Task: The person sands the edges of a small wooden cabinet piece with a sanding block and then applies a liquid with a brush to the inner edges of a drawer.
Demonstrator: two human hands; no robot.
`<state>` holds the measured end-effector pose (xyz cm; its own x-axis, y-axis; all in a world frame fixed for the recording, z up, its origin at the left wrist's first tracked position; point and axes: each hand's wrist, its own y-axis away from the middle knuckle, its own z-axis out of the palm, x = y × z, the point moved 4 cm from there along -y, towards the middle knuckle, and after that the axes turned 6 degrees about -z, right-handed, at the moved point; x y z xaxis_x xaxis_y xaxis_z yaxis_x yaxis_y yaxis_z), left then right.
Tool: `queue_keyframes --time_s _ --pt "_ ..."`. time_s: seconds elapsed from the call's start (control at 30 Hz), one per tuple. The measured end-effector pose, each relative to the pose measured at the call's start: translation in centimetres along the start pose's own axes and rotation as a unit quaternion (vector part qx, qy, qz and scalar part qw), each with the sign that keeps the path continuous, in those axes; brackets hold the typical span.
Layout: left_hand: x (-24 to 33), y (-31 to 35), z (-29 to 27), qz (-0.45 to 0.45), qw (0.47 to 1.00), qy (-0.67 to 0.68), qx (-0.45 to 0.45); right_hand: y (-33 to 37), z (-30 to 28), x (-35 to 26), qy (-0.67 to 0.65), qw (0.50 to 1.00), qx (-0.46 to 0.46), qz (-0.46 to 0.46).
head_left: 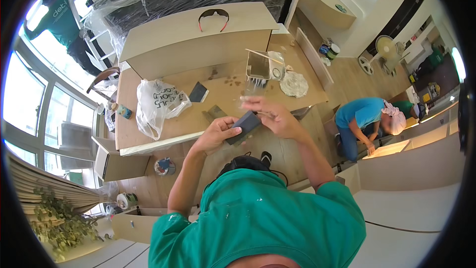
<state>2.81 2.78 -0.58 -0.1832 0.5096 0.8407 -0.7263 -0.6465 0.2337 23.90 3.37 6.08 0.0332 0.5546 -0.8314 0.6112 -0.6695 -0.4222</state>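
My left hand grips a dark grey sanding block, thumb on top, just past the table's near edge. My right hand is at the block's right end, its fingers stretched out and slightly blurred; whether it touches the block I cannot tell. Beyond the left hand a brownish flat piece lies on the table. A dark sheet of sandpaper is farther back. Past my right hand stands a paint-smeared metal container with a stick across it, beside a crumpled whitish cloth.
A white plastic bag and a small bottle occupy the table's left. Dark glasses rest on the long panel box behind. One person crouches at right; another is by the windows. A bucket stands on the floor.
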Motion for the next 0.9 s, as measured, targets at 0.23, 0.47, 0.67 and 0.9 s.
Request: queue_keyframes --time_s 0.23,0.47,0.67,0.9 --pt "0.1 0.0 2.2 0.12 0.983 -0.05 0.126 2.0 0.4 0.3 -0.173 0.961 0.21 0.054" --pt "2.3 2.1 3.6 0.127 0.976 -0.146 0.102 0.3 1.1 -1.9 -0.028 0.973 0.229 0.016" --pt "2.7 1.9 3.4 0.1 0.975 -0.172 0.095 -0.2 0.8 -4.4 0.164 0.957 0.236 -0.044" --pt "2.3 1.5 3.0 0.108 0.974 -0.133 0.151 0.6 1.5 -2.1 -0.082 0.961 0.26 0.049"
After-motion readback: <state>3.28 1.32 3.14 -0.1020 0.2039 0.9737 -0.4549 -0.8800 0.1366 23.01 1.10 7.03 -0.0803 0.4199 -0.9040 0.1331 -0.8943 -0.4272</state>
